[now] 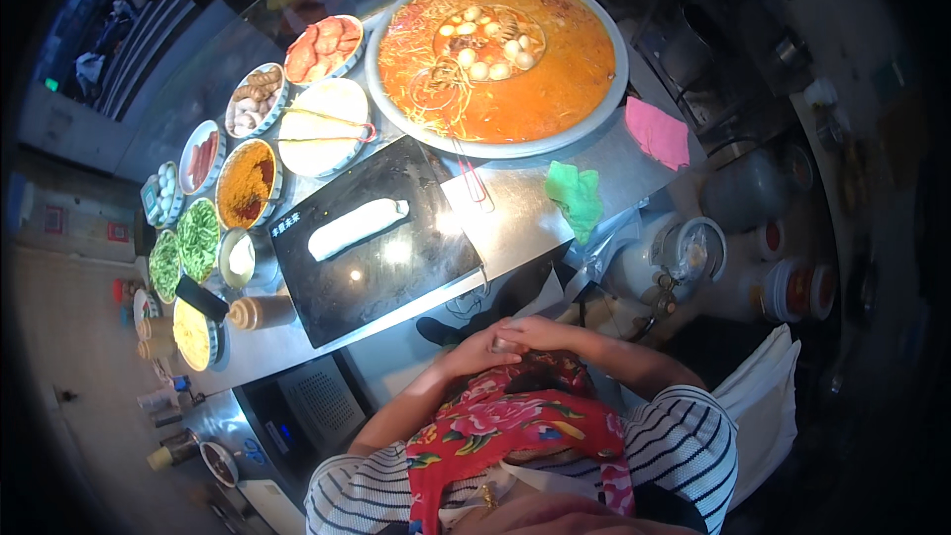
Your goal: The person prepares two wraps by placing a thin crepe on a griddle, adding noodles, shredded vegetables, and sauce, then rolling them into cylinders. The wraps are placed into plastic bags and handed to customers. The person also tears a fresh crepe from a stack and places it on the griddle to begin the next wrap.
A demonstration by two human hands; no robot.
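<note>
In front of the red floral apron (pixel 535 426), my left hand (pixel 481 350) and my right hand (pixel 543 333) are clasped together at waist height. Their fingers are folded against each other, and no object shows in them. Ahead of them, a little to the left, lies a black board (pixel 406 282) on the metal counter. On this board rests a long white roll (pixel 358 229), apart from my hands. Beyond the board's far right corner stands a very large round pan (pixel 619 64) of orange-red broth, with noodles and pale eggs or balls in it.
Bowls of toppings line the left, including a yellow-orange powder (pixel 246 183), chopped greens (pixel 197 240) and sliced red pieces (pixel 327 45). A white bowl (pixel 325 129) has sticks across it. A squeeze bottle (pixel 262 312) lies by the board. Green (pixel 575 198) and pink cloths (pixel 656 134) lie right.
</note>
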